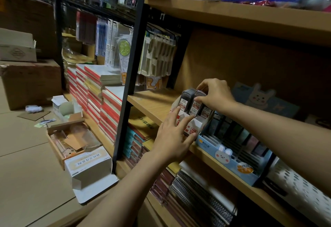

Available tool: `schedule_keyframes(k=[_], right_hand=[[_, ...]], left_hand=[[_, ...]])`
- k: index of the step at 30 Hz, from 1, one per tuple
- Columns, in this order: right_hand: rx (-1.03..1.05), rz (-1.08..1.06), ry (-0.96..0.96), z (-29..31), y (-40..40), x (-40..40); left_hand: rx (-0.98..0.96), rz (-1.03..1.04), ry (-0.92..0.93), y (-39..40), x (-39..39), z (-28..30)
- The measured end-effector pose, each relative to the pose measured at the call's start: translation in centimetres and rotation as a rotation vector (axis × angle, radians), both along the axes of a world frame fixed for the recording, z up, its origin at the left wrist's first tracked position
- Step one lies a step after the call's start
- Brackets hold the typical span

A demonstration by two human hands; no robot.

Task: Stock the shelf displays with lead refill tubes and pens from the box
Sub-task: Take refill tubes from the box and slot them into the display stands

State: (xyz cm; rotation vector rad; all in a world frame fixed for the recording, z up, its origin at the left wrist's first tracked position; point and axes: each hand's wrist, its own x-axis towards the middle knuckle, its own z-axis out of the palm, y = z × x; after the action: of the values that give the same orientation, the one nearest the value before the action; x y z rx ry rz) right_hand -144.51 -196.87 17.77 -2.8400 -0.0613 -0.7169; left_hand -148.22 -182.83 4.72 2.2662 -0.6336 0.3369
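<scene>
- The lead refill tubes (194, 104) stand upright in rows in the white display carton (192, 128), which sits on the wooden shelf (152, 101); they are directly under my right grip.
- My right hand (214, 95) comes down from above with its fingers curled, pinching the top of the tube in the nearest rows; that grip is clamped on the tube, as far as I can judge from this angle.
- My left hand (172, 136) lies below and in front of that grip, fingers straight and spread, pressing flat on the carton's front wall; it holds nothing.
- To seat the tube well, I would keep it upright, line it with its neighbours, and push straight down, so it does not wedge across two rows.
- I would hold the left palm firm, since the light carton could slide back or tip under the downward push.
- Just beside the grip on the right stands a blue rabbit-printed display box (231, 158) of dark packs, touching or nearly touching the carton.
- Well below and left of my grip, on the floor, an open box (69, 140) holds more stock.
</scene>
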Motion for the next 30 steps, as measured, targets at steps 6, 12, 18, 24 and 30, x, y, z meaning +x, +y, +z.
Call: schedule_keyframes(k=[6,12,18,24,30], right_hand=[[-0.176,-0.043,-0.032,-0.9,0.2,-0.2],[-0.267,0.000,-0.120,-1.9,-0.6,-0.3],[-0.352,0.002,-0.042,-1.7,-1.2,-1.7],[-0.400,0.059,-0.092,-1.5,-1.3,-6.3],[-0.025,0.388,-0.156,-7.9,0.8,-13.5]], left_hand=[[0.003,0.015,0.006,-0.3,0.1,-0.2],[0.037,-0.004,0.038,-0.3,0.2,-0.5],[0.099,-0.044,0.028,-0.1,-0.5,0.0],[0.071,-0.074,-0.020,1.6,-3.6,1.5],[-0.242,-0.032,0.301,4.3,-8.0,-1.2]])
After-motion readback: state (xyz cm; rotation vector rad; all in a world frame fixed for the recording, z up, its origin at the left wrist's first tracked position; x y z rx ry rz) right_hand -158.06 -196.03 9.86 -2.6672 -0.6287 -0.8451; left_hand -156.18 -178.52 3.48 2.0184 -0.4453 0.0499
